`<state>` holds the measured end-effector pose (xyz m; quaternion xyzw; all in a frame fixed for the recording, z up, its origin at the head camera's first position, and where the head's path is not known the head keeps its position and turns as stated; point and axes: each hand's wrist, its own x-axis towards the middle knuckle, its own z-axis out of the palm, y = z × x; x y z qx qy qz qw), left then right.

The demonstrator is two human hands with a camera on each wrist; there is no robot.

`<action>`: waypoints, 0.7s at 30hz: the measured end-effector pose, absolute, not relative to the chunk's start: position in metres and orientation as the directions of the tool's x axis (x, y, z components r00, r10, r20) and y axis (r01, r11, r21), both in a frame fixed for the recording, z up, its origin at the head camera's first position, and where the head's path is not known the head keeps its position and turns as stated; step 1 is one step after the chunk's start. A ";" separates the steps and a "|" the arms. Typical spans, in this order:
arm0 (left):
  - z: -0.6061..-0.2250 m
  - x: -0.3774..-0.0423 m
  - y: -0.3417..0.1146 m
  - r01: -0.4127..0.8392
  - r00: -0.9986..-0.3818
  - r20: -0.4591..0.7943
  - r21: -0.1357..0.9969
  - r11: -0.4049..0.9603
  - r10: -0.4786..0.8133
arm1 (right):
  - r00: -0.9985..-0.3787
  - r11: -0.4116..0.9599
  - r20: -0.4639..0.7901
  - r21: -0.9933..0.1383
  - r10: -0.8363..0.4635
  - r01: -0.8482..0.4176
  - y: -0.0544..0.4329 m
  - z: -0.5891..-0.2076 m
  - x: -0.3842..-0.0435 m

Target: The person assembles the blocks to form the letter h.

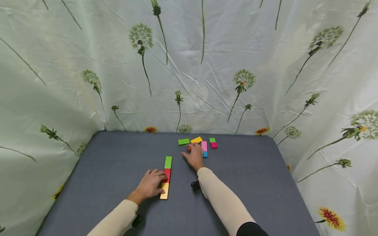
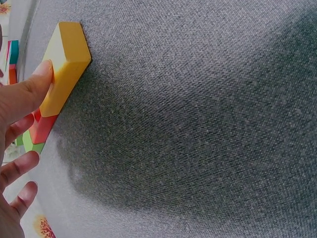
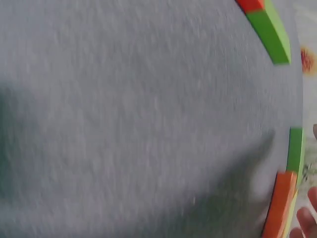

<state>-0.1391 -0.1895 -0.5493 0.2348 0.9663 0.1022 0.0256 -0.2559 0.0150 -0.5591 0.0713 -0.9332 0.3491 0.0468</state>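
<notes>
A yellow block (image 1: 164,194), a red block (image 1: 167,173) and a green block (image 1: 168,162) lie end to end in a line on the grey table. My left hand (image 1: 150,183) rests beside this line. In the left wrist view, its thumb touches the yellow block (image 2: 75,44), while the other fingers spread loosely near the red block (image 2: 43,129). My right hand (image 1: 195,158) reaches over the far group of blocks, with its fingers close above an orange block (image 1: 189,148). In the right wrist view, fingertips show beside the orange block (image 3: 278,208), apart from it.
Around my right hand lie a green block (image 1: 183,142), a yellow block (image 1: 196,140), a pink block (image 1: 204,146) and a blue block (image 1: 205,154). Farther right, a small green block (image 1: 212,140) touches a magenta one (image 1: 214,145). A flowered curtain (image 1: 206,82) surrounds the table.
</notes>
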 end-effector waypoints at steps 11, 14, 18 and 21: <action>-0.546 -0.137 -0.190 0.455 -0.886 0.011 0.223 0.862 0.464 | -0.998 0.839 0.049 -0.541 -0.043 -0.063 0.031 -0.561 -0.269; -0.545 -0.136 -0.189 0.451 -0.887 0.012 0.226 0.863 0.461 | -0.997 0.866 0.035 -0.494 -0.073 -0.081 0.031 -0.560 -0.271; -0.546 -0.136 -0.189 0.454 -0.887 0.019 0.224 0.862 0.462 | -0.994 0.892 0.038 -0.438 -0.106 -0.112 0.032 -0.560 -0.273; -0.548 -0.136 -0.190 0.458 -0.885 0.024 0.215 0.863 0.464 | -0.989 0.888 0.052 -0.436 -0.135 -0.144 0.033 -0.561 -0.274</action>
